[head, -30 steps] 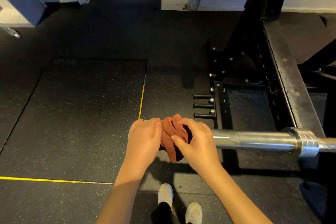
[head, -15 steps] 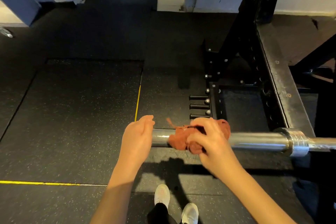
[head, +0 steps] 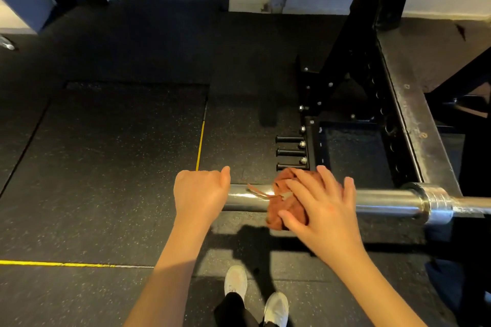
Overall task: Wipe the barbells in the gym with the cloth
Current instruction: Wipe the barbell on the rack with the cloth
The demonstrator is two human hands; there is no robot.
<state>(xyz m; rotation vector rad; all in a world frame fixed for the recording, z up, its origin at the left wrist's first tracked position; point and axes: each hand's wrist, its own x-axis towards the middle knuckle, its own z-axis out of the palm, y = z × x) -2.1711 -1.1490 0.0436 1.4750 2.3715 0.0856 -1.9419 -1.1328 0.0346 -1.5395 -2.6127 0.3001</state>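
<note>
A chrome barbell lies level across the view, its sleeve pointing left and its collar at the right. My left hand grips the very end of the sleeve, fingers wrapped over the top. A rust-brown cloth is draped round the sleeve a little to the right. My right hand lies over the cloth with fingers spread and the thumb under its near side, pressing it onto the bar. A thin strip of the cloth trails left along the chrome.
The black rack frame rises behind and right of the bar, with three storage pegs sticking out left. Black rubber floor with yellow lines spreads to the left. My white shoes stand below the bar.
The cloth and my right hand have slid right along the sleeve, away from its end. My left hand has stayed at the sleeve's end, and bare chrome now shows between the hands.
</note>
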